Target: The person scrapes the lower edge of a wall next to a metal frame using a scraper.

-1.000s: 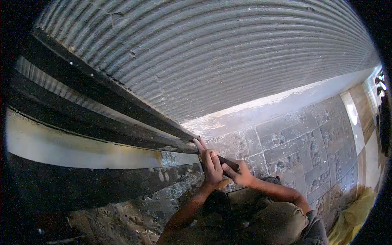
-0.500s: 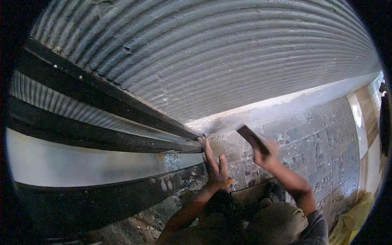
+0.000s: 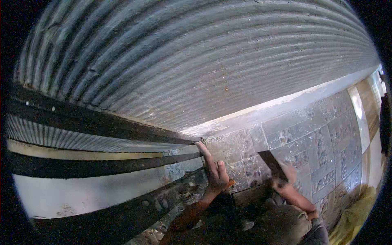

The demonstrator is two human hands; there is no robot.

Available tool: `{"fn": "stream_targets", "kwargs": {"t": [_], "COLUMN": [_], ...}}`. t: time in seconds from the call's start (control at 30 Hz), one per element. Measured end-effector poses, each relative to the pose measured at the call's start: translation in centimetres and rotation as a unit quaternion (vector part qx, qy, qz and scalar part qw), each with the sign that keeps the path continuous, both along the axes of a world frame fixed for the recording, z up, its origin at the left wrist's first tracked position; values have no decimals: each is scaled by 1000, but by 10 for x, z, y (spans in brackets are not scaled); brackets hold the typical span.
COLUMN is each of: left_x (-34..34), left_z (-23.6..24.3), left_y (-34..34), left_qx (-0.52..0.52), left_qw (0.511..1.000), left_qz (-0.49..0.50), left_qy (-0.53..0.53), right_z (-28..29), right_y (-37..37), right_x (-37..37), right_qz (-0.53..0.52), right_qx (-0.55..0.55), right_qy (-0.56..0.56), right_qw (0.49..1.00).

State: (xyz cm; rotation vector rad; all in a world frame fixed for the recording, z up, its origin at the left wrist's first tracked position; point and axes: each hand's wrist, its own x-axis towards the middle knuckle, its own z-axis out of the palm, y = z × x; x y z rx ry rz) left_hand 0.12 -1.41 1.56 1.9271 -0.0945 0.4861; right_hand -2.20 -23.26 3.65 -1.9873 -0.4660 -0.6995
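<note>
My left hand (image 3: 216, 173) has its fingers stretched out against the lower ends of the long dark bars (image 3: 102, 165) on the left, where they reach the corner by the floor; its fingertips touch there. My right hand (image 3: 286, 179), slightly blurred, grips a flat dark rectangular bar (image 3: 267, 159), held tilted over the tiles to the right of my left hand and apart from it. A small orange-brown item (image 3: 231, 183) shows beside my left wrist, too small to name.
A grey corrugated wall (image 3: 224, 61) fills the upper view, with a pale base strip (image 3: 286, 96). Pale panels (image 3: 73, 196) lie between the dark bars. Below is a worn tiled floor (image 3: 302, 143). A crumpled yellow sheet (image 3: 353, 218) lies at the lower right, near my legs.
My right hand has pulled away from my left with the dark bar, rising rightward, then dropping further right. My left hand stays at the corner, thumb raised. The view has shifted slightly.
</note>
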Motion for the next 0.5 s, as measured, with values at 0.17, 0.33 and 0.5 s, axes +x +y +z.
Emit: {"fn": "stream_targets", "kwargs": {"t": [0.17,0.33,0.5], "left_x": [-6,-8,-6], "left_z": [3,3,2], "left_y": [2,4,0], "left_qx": [-3,-24,-3], "left_qw": [999,999,1000], "left_qz": [-10,-21,-10], "left_qy": [40,31,14], "right_z": [21,-30,-73], "right_y": [56,91,-6], "right_x": [50,53,-2], "right_qz": [133,122,-116], "right_qx": [-84,64,-56], "right_qy": [271,68,83], "right_qw": [950,988,988]}}
